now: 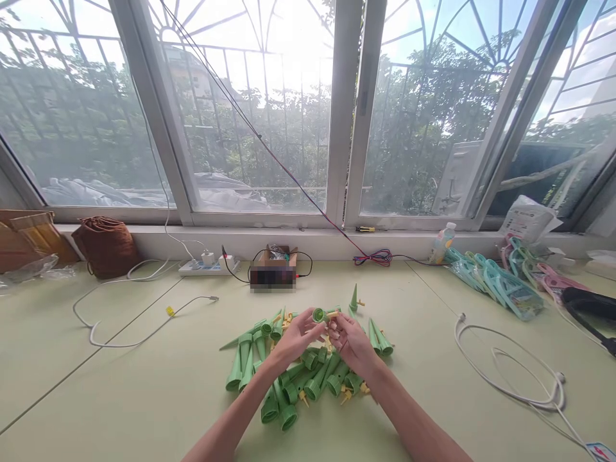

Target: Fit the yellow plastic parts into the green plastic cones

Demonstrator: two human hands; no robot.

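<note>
My left hand (299, 335) is closed on a green plastic watering spike (318, 315), its round open end facing me. My right hand (353, 341) pinches a small yellow valve (333, 314) against the side of that spike. Whether the valve sits in the spike's hole I cannot tell. Below and around both hands lies a pile of green spikes (312, 387), mostly on their sides, with loose yellow valves (303, 398) among them. One spike (354, 299) stands upright just beyond my right hand, a yellow valve at its side.
A small box (273, 273) and a white power strip (209, 266) stand by the window sill. White cables (505, 398) lie on the right, another cable (144, 345) on the left. Teal hangers (500, 285) and a bottle (441, 244) are at the back right; a brown bag (106, 247) sits back left.
</note>
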